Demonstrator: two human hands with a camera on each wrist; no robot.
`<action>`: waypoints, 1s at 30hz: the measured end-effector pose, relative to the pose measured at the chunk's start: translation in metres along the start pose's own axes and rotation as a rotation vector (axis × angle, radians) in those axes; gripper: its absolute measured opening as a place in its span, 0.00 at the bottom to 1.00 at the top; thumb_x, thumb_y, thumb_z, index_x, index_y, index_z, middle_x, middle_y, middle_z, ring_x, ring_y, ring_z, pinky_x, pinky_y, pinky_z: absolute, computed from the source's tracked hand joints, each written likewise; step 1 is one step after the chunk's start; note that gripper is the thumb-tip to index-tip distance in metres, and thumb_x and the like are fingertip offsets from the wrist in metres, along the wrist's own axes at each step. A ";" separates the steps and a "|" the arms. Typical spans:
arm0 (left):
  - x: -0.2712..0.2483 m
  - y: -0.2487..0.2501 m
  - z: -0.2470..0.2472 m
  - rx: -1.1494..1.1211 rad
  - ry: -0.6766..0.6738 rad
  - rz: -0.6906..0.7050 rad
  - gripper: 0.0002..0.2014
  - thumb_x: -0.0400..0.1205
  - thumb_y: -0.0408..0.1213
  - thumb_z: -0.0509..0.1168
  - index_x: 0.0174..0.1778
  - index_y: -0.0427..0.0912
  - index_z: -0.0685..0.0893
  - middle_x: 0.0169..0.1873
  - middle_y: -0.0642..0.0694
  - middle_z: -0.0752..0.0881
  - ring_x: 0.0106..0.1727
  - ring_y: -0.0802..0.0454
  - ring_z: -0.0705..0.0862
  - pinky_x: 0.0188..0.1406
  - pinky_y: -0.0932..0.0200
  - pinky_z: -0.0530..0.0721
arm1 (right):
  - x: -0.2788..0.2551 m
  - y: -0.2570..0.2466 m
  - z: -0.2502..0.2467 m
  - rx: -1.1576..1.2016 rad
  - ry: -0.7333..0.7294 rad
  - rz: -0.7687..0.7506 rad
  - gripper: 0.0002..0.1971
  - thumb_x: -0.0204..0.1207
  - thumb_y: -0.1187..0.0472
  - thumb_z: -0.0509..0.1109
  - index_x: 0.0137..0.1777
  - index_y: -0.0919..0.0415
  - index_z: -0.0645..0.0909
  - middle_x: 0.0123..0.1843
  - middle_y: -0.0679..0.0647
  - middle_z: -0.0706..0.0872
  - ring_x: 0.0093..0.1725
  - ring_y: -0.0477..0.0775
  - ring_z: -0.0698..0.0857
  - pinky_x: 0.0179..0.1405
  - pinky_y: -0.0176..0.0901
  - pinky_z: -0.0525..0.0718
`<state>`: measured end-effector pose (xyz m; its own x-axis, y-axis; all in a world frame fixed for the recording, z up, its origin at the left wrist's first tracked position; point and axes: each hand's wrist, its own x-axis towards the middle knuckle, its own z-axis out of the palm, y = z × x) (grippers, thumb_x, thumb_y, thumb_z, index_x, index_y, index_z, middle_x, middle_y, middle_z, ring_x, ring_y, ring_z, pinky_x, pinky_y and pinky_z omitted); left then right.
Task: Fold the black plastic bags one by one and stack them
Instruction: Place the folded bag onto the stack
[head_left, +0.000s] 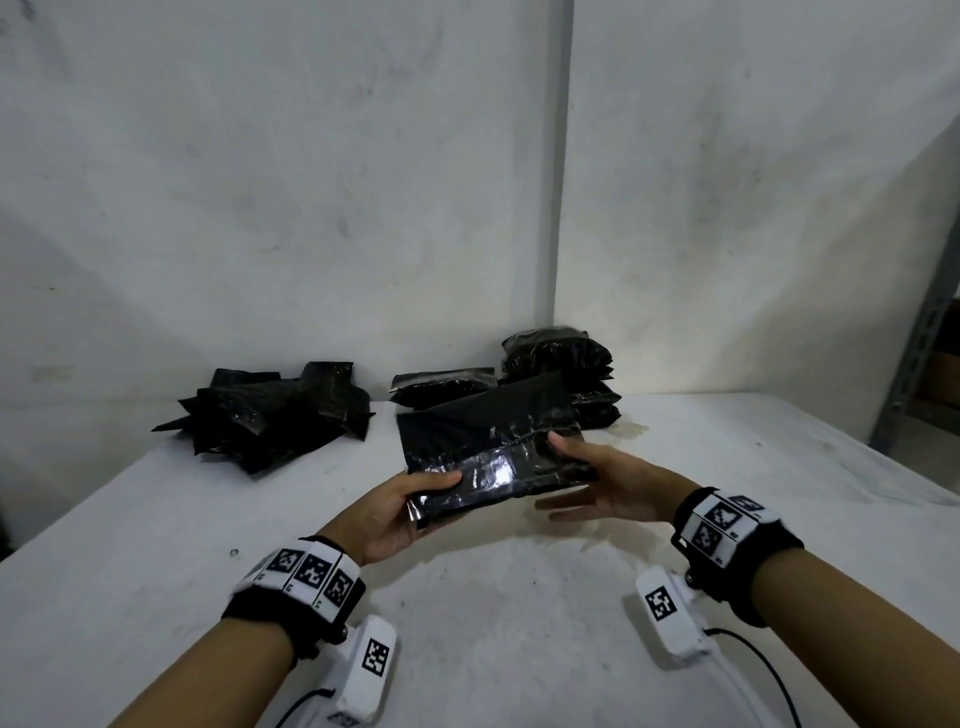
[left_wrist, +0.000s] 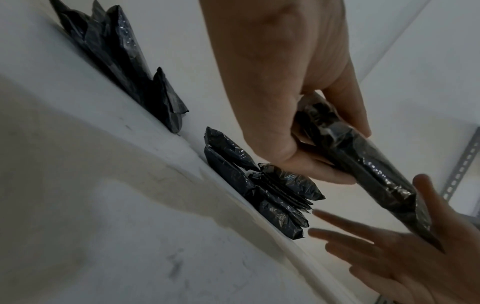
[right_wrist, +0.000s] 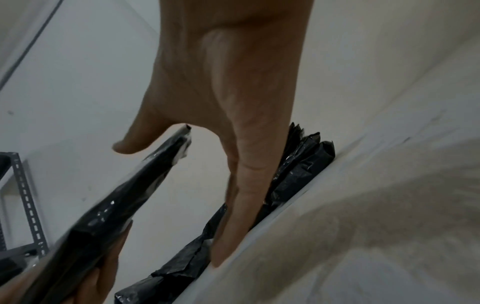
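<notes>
A folded bag (head_left: 493, 447) hangs above the table (head_left: 519, 597), left hand (head_left: 400, 512) gripping its near corner; right hand (head_left: 608, 486), fingers straight, thumb on top. A stack (head_left: 566, 374) stands behind.

glossy, crinkled black plastic bag (head_left: 493, 447); matt, scuffed white table (head_left: 519, 623); perforated grey metal rack (head_left: 919, 332).

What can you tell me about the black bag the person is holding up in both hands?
The folded black plastic bag is a flat, glossy, wrinkled rectangle with a lighter shiny band along its near edge. It is held above the white table, tilted. The left hand grips its left end, thumb on top. The right hand has its thumb on the right end, fingers stretched out straight beneath.
</notes>
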<state>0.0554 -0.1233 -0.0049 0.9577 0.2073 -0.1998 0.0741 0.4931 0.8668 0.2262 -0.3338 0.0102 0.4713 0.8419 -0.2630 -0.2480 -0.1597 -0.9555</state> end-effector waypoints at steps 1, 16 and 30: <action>0.000 0.001 0.003 0.013 -0.018 -0.005 0.16 0.73 0.30 0.68 0.57 0.29 0.84 0.50 0.35 0.88 0.46 0.46 0.88 0.51 0.57 0.87 | -0.001 0.001 0.004 0.022 -0.044 0.001 0.26 0.77 0.46 0.69 0.69 0.64 0.79 0.66 0.66 0.84 0.66 0.67 0.84 0.60 0.58 0.85; 0.022 0.007 -0.006 0.122 0.751 0.616 0.08 0.86 0.38 0.60 0.50 0.36 0.79 0.37 0.46 0.76 0.35 0.56 0.73 0.35 0.63 0.74 | 0.025 -0.003 0.019 0.237 0.217 -0.300 0.11 0.74 0.72 0.73 0.56 0.69 0.83 0.51 0.61 0.91 0.46 0.55 0.92 0.38 0.41 0.90; 0.036 -0.002 0.001 0.471 0.653 0.617 0.11 0.78 0.38 0.72 0.54 0.39 0.86 0.46 0.46 0.88 0.49 0.52 0.86 0.52 0.59 0.83 | 0.031 0.000 0.020 0.205 0.219 -0.309 0.13 0.73 0.70 0.75 0.57 0.71 0.83 0.53 0.63 0.91 0.48 0.57 0.91 0.41 0.42 0.90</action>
<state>0.0906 -0.1182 -0.0136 0.5370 0.8041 0.2551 -0.1445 -0.2102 0.9669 0.2241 -0.2971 0.0046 0.7127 0.7014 -0.0121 -0.2200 0.2071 -0.9533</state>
